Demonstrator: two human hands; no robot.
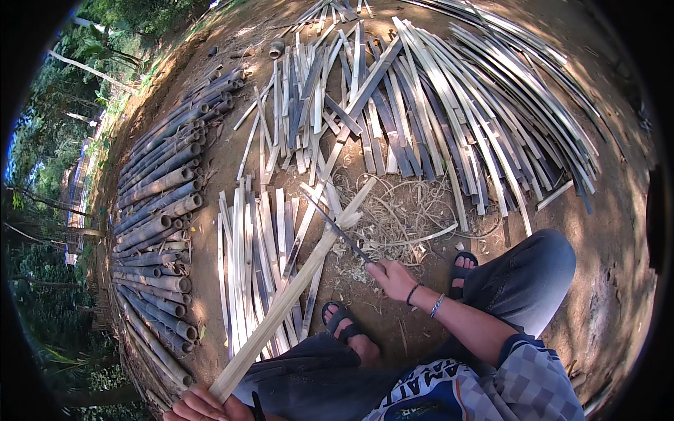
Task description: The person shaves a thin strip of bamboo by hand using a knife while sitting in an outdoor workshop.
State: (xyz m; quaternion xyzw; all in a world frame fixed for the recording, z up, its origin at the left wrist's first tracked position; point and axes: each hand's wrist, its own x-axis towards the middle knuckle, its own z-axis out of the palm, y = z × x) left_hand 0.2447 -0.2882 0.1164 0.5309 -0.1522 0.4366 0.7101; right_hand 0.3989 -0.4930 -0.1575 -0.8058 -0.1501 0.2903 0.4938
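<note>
My left hand (pixel 205 405), at the lower left, is closed around the near end of a long pale split bamboo strip (pixel 281 306). The strip slants up and away toward the middle of the view. My right hand (pixel 393 279) grips a knife (pixel 355 247) with a long, narrow dark blade pointing up and to the left. That blade crosses the strip toward its far end, beside a curled shaving (pixel 348 219) that stands up from the wood. Whether the edge touches the strip cannot be made out. The knife's handle is mostly hidden in my fingers.
Thin shavings (pixel 393 217) litter the ground ahead. Split bamboo strips lie in a near bundle (pixel 246 259) and a large fanned pile (pixel 449 112). Whole bamboo poles (pixel 158 189) are stacked at the left. My sandalled feet (pixel 344 324) flank the work area.
</note>
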